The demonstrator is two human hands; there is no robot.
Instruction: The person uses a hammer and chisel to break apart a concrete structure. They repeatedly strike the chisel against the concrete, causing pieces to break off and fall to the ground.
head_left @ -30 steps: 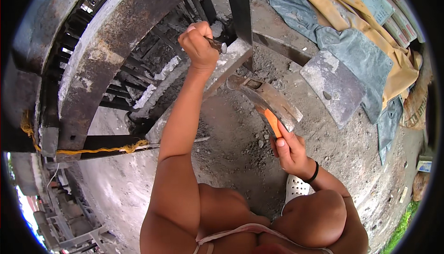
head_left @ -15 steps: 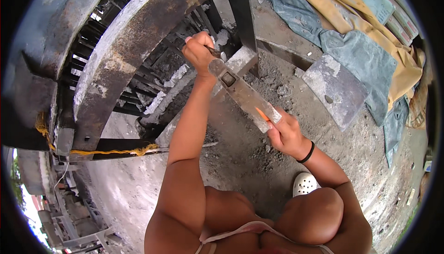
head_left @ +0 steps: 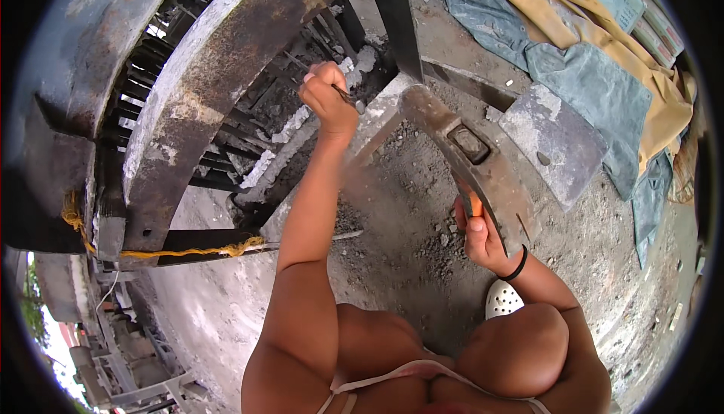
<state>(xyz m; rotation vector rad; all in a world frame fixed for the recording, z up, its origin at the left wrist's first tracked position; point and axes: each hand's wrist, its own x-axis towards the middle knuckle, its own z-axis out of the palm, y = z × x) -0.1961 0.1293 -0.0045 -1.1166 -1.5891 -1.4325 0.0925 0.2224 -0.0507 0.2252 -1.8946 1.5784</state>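
My left hand (head_left: 329, 101) is closed round a chisel (head_left: 350, 99), a dark metal bar with its struck end poking out beside the thumb. The chisel's far part reaches in among dark bars and crusted grey mortar (head_left: 290, 125) inside the curved frame; its tip cannot be made out. On the right, my right hand (head_left: 486, 242) grips a claw hammer (head_left: 494, 176) by its orange handle. The worn steel hammer head is raised toward the view, apart from the chisel, and hides much of the handle.
A large rusty curved metal frame (head_left: 204, 75) fills the left, with yellow rope (head_left: 192, 251) tied along its lower bar. Loose rubble (head_left: 422, 180) covers the ground between my arms. To the right lie a flat grey slab (head_left: 554, 146), blue cloth (head_left: 596, 90) and a tan sheet (head_left: 648, 112).
The hammer has swung back from the chisel's end, rightward and up toward the view. My left hand stays almost in place on the chisel.
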